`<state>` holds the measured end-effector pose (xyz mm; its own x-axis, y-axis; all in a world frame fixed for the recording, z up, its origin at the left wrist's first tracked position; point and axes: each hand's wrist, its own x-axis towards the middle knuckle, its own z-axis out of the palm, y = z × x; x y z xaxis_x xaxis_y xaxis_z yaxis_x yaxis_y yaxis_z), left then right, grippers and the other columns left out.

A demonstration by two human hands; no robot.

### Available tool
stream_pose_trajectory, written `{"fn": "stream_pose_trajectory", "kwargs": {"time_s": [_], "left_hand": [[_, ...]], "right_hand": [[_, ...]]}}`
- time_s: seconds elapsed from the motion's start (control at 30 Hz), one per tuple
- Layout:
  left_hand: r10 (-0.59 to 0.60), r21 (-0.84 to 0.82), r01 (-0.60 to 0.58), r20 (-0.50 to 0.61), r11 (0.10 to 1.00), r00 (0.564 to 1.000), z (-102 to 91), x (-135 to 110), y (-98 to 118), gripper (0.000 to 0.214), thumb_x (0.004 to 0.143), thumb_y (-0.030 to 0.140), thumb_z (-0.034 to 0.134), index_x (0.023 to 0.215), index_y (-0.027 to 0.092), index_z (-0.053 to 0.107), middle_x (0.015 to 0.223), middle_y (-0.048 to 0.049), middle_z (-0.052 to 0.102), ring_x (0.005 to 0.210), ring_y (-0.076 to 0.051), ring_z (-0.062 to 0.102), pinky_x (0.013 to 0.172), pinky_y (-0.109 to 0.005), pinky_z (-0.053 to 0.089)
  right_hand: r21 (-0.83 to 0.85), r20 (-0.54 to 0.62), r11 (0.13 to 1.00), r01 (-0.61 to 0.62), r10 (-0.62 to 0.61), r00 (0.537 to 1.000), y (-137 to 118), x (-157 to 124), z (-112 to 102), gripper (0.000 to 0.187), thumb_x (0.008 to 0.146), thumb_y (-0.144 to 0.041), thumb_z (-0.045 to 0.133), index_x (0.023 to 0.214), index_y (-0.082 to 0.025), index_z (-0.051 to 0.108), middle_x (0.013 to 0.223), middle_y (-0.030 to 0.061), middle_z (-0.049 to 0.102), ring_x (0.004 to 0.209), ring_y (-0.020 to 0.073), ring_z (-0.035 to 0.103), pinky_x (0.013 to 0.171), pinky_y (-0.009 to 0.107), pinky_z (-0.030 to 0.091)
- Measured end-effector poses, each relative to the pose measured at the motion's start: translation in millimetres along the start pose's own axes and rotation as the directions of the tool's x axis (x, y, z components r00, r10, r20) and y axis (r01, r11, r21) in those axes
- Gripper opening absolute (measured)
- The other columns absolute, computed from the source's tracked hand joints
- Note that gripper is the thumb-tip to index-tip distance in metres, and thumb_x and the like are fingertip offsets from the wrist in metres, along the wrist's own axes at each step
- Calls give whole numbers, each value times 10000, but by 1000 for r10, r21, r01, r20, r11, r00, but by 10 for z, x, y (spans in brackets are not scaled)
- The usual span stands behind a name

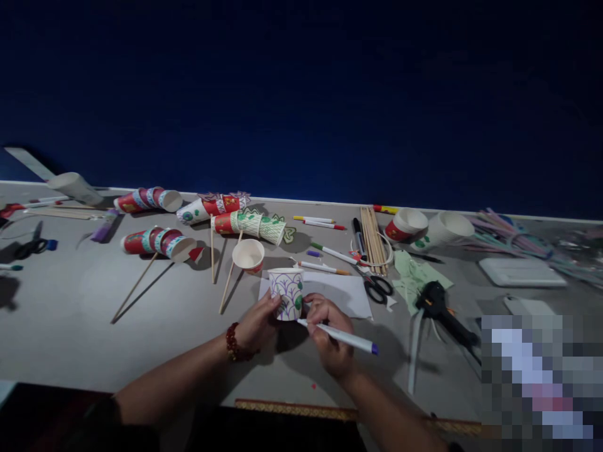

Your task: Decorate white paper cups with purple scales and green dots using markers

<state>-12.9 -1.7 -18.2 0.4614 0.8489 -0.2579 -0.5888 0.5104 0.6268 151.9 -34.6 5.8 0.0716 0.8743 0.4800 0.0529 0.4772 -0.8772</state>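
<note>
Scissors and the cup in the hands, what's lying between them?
A white sheet of paper lies between the cup and the scissors; the head view shows it.

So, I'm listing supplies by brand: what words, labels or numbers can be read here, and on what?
No text is readable.
The paper cup in the left hand: drawn purple arcs and green spots, no words.
The marker in the right hand: any print too small to read.
The red cups: yellowish marks, too blurred to read.
The pixelated patch at lower right: unreadable.
</note>
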Motion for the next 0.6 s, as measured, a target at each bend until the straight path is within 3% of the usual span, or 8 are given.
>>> {"fn": "stream_pose_trajectory", "kwargs": {"time_s": [0.13, 0.37, 0.6], "left_hand": [[-29, -15, 29, -10, 999, 1000, -22, -6, -5, 506, 821, 447, 827, 1241, 203, 688, 1109, -103, 757, 968, -248, 694, 863, -355, 513], [4, -17, -3, 27, 1000, 1000, 15, 1, -1, 653, 834, 436, 824, 1401, 198, 606, 1157, -124, 762, 1078, -292, 705, 991, -412, 497], [10, -15, -10, 21, 1000, 1000, 22, -1, -1, 630, 827, 430, 833, 1376, 197, 630, 1176, -125, 768, 1178, -310, 682, 1067, -428, 473]], "right_hand": [[24, 3, 999, 24, -25, 1000, -24, 9, 8, 145, 855, -190, 569, 730, -261, 554, 612, -38, 521, 615, 187, 534, 882, 474, 548], [54, -44, 998, 24, -21, 999, -87, 27, 45, 107, 868, -179, 600, 802, -263, 601, 636, -38, 564, 647, 189, 576, 874, 462, 537], [37, -9, 999, 18, -18, 1000, -123, 46, 51, 111, 873, -151, 598, 838, -256, 604, 664, -22, 589, 688, 201, 588, 868, 455, 535]]}}
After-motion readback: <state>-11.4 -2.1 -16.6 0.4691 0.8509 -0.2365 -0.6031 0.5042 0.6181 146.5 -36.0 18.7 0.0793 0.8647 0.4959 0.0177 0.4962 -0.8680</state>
